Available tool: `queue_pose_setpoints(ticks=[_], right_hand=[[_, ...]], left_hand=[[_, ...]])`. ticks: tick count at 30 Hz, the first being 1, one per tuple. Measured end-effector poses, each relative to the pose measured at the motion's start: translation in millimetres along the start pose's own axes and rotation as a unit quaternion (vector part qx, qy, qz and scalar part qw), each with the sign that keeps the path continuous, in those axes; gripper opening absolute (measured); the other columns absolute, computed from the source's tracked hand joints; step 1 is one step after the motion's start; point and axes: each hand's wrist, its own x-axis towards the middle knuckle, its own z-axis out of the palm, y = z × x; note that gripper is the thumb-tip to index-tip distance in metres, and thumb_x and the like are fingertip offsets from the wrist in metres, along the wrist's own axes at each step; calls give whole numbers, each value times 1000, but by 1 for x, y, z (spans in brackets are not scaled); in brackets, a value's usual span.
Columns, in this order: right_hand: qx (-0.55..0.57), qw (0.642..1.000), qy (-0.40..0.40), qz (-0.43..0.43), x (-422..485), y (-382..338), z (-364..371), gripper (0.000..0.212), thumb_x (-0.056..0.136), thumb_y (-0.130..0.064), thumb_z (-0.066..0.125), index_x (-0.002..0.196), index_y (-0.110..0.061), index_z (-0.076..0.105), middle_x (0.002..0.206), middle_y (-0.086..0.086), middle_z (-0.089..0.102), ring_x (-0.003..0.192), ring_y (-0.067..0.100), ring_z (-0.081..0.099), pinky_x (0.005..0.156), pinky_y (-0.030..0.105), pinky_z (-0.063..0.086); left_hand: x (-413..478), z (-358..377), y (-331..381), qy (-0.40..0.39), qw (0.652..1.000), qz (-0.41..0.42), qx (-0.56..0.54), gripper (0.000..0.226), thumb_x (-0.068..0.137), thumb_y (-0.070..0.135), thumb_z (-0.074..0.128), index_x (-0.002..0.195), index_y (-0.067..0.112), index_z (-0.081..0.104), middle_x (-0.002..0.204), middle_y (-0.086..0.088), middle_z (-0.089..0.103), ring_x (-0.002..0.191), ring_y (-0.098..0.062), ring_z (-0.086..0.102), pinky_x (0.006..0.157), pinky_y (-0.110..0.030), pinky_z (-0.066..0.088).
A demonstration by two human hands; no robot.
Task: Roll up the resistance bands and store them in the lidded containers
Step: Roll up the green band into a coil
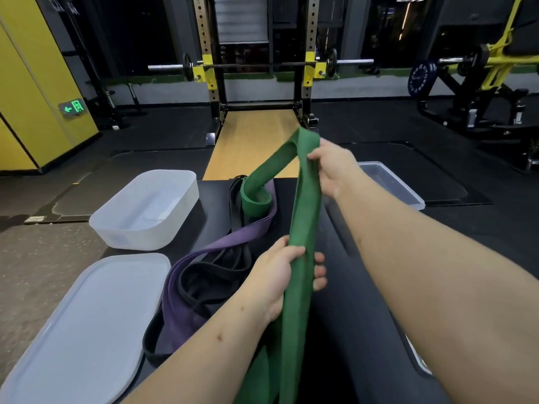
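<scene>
A wide green resistance band (304,211) stretches from the bottom of the view up over the black bench. My left hand (287,271) grips it low down, fingers curled round the doubled strip. My right hand (332,167) pinches it higher up, near the fold at its far end. From that fold one end of the band drops and curls on the bench. A purple band (204,258) and thin black bands (213,275) lie in a loose pile to the left of my hands. An open translucent container (122,220) stands at the bench's far left, its lid (81,325) lying nearer to me.
A second clear container (408,196) sits on the floor mat to the right of the bench (373,287). Ahead stand a squat rack (210,83) with a loaded barbell (256,65) and a wooden platform (253,141). A yellow machine (490,68) stands at the far right.
</scene>
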Motion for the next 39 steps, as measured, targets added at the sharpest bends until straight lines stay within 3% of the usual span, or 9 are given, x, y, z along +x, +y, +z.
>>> queue_pose_setpoints(ticks=[6, 9, 11, 14, 19, 23, 30, 35, 39], right_hand=[[-29, 970, -23, -239, 45, -85, 43, 56, 90, 14, 41, 120, -22, 71, 110, 11, 76, 88, 26, 71, 69, 41, 61], [-79, 952, -35, -295, 73, -105, 42, 67, 81, 13, 40, 129, -25, 68, 147, 7, 57, 119, 31, 62, 85, 45, 62], [-163, 948, -23, -274, 90, -90, 36, 65, 83, 11, 42, 134, -20, 65, 155, -4, 46, 126, 30, 57, 88, 46, 62], [-255, 955, 33, -151, 111, -30, 12, 60, 87, 11, 50, 140, -16, 59, 137, 5, 62, 111, 27, 66, 88, 47, 62], [-405, 909, -27, 101, 85, 67, -26, 37, 91, -1, 68, 127, -5, 60, 114, 11, 61, 101, 26, 56, 90, 38, 53], [-371, 923, -40, 94, 65, 92, -34, 55, 94, 0, 61, 148, -4, 50, 134, 10, 57, 124, 26, 53, 114, 47, 46], [-409, 909, -55, 65, 52, 97, -41, 72, 87, -15, 72, 155, -16, 45, 151, 10, 53, 132, 29, 55, 114, 44, 45], [-493, 864, -99, 21, 39, 100, -36, 70, 96, -19, 65, 160, -21, 38, 160, 8, 44, 139, 26, 50, 113, 31, 42], [-558, 813, -163, -30, 31, 105, -31, 60, 95, -5, 55, 151, -29, 53, 169, -5, 28, 150, 19, 36, 115, 24, 34]], left_hand=[[46, 13, 32, -19, 993, 72, 95, 24, 109, 26, 46, 123, 6, 49, 92, -23, 68, 80, -37, 71, 78, -54, 61], [54, 11, 20, -24, 993, 61, 95, 27, 109, 25, 46, 123, 2, 45, 87, -20, 67, 73, -33, 68, 72, -51, 60], [58, 5, 13, -1, 997, 43, 61, 27, 110, 24, 44, 123, 0, 46, 83, -18, 65, 64, -30, 63, 62, -43, 59], [60, -6, 6, 26, 999, -6, 46, 27, 110, 22, 43, 125, 0, 47, 82, -18, 63, 58, -27, 59, 55, -36, 54], [54, -11, -2, 56, 997, -39, 46, 32, 109, 20, 45, 129, -4, 44, 81, -20, 64, 56, -26, 61, 53, -34, 55], [51, -6, -5, 46, 997, -43, 52, 33, 109, 20, 45, 131, -4, 43, 84, -21, 63, 58, -26, 61, 54, -34, 55], [42, -2, -9, 45, 997, -64, 26, 33, 109, 17, 44, 134, -4, 43, 83, -22, 62, 57, -25, 58, 53, -32, 54], [40, -2, -10, 40, 996, -76, 13, 29, 108, 17, 45, 129, -3, 49, 84, -22, 65, 58, -25, 60, 54, -32, 55], [37, 2, -14, 16, 995, -95, 4, 24, 109, 18, 45, 121, 0, 54, 82, -22, 67, 58, -24, 60, 54, -30, 55]])
